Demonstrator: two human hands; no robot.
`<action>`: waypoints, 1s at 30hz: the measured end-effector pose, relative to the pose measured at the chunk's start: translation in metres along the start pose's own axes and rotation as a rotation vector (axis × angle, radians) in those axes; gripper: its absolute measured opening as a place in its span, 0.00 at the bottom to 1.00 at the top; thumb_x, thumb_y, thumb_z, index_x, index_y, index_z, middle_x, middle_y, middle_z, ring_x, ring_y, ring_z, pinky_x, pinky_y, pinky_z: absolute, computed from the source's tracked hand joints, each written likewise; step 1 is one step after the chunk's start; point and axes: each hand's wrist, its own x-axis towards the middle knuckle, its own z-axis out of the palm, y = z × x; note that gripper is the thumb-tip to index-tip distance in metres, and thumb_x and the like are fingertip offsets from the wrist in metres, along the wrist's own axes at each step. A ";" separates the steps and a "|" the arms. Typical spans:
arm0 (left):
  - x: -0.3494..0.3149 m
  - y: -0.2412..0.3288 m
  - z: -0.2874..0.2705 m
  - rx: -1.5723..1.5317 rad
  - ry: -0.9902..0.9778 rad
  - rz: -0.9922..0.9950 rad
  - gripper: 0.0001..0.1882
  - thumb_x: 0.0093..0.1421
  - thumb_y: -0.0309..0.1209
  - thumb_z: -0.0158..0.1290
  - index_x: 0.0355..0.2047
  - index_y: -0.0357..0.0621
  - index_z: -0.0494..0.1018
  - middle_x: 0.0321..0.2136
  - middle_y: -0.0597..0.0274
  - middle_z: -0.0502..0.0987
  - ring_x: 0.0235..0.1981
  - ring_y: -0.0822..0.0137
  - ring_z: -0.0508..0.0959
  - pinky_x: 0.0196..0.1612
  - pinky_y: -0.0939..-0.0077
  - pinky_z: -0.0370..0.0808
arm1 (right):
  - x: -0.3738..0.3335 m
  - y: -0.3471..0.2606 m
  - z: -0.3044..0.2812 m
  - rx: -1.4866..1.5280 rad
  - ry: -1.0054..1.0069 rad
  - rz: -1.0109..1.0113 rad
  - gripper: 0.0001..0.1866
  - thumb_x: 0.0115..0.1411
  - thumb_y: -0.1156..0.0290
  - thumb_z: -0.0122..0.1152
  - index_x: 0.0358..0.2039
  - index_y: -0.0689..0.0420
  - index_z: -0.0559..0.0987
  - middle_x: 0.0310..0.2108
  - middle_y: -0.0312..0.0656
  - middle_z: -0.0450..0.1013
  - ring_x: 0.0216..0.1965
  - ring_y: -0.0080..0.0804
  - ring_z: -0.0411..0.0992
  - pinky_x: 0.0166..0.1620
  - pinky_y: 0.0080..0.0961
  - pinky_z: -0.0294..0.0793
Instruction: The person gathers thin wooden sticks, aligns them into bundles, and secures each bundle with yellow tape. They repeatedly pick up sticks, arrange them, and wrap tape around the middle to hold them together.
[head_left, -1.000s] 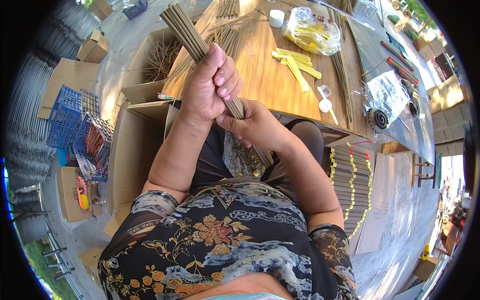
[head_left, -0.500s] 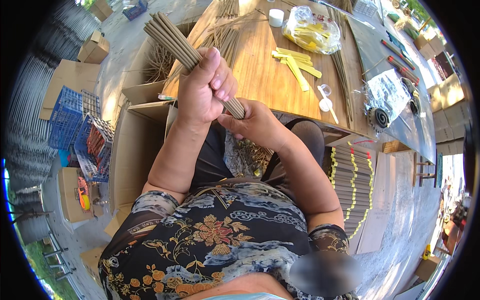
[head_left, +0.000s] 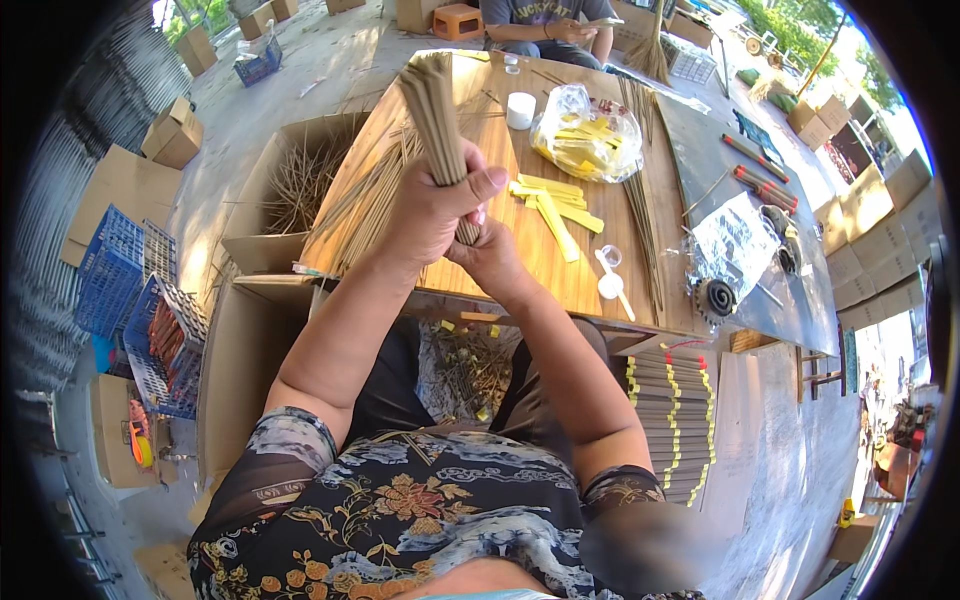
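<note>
A bundle of brown incense sticks [head_left: 430, 115] rises above the near edge of the wooden table, nearly upright and tilted slightly left. My left hand [head_left: 435, 205] is closed around its lower half, thumb across the front. Just below, my right hand [head_left: 492, 262] closes on the bottom end; its fingertips are partly hidden behind the bundle. Right of my hands, yellow paper strips [head_left: 556, 212] lie on the table. Loose sticks [head_left: 375, 205] are spread over the table's left side. A small white dish [head_left: 609, 287] with a flat white stick lies near the front edge.
On the table [head_left: 480, 150] stand a white tub [head_left: 520, 111] and a plastic bag [head_left: 588, 138] of yellow strips. A grey board [head_left: 720, 165] holds foil and red-and-black rods. An open carton [head_left: 250, 215] of sticks, blue crates [head_left: 125, 270] and banded bundles [head_left: 670, 425] surround it. Another person [head_left: 550, 30] sits opposite.
The bundle has swung from a leftward slant to nearly upright, and both hands now hold it over the table's near part. The view has tilted up, bringing the person opposite into sight.
</note>
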 end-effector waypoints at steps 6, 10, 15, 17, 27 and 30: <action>0.012 -0.042 -0.013 0.061 0.075 -0.075 0.12 0.51 0.30 0.58 0.18 0.45 0.65 0.12 0.70 0.65 0.13 0.80 0.66 0.16 0.88 0.62 | 0.012 0.043 -0.006 0.038 0.070 0.038 0.08 0.53 0.72 0.58 0.33 0.60 0.72 0.26 0.35 0.71 0.32 0.18 0.66 0.38 0.20 0.68; 0.011 -0.040 -0.015 0.075 0.058 -0.024 0.13 0.52 0.30 0.57 0.18 0.44 0.64 0.12 0.70 0.64 0.12 0.80 0.65 0.15 0.87 0.62 | 0.014 0.038 -0.007 -0.067 0.067 0.059 0.09 0.53 0.71 0.58 0.32 0.60 0.72 0.26 0.36 0.71 0.31 0.19 0.66 0.38 0.21 0.68; 0.011 -0.041 -0.015 0.138 0.076 -0.047 0.13 0.53 0.30 0.56 0.18 0.43 0.64 0.12 0.69 0.64 0.12 0.79 0.64 0.15 0.86 0.63 | 0.016 0.045 -0.004 -0.069 0.125 -0.007 0.09 0.52 0.71 0.59 0.32 0.60 0.72 0.26 0.36 0.72 0.31 0.20 0.67 0.38 0.22 0.68; 0.014 -0.059 -0.024 0.058 0.092 -0.059 0.13 0.53 0.31 0.56 0.19 0.43 0.64 0.12 0.69 0.64 0.12 0.79 0.64 0.15 0.86 0.63 | 0.016 0.051 -0.004 -0.065 0.106 0.046 0.09 0.52 0.70 0.59 0.32 0.60 0.72 0.26 0.37 0.72 0.31 0.20 0.67 0.38 0.22 0.68; 0.012 -0.028 -0.023 -0.295 -0.014 -0.181 0.11 0.57 0.35 0.51 0.21 0.46 0.64 0.11 0.72 0.60 0.11 0.79 0.61 0.15 0.86 0.59 | 0.006 0.012 0.005 -0.005 0.046 0.230 0.09 0.52 0.69 0.59 0.25 0.61 0.72 0.17 0.35 0.68 0.20 0.21 0.65 0.25 0.20 0.66; 0.010 -0.020 -0.026 -0.444 -0.007 -0.283 0.12 0.56 0.33 0.52 0.20 0.47 0.63 0.11 0.71 0.60 0.10 0.78 0.61 0.14 0.85 0.60 | -0.007 -0.024 0.007 0.152 -0.119 0.432 0.08 0.53 0.70 0.57 0.22 0.59 0.71 0.16 0.33 0.67 0.16 0.15 0.62 0.19 0.17 0.62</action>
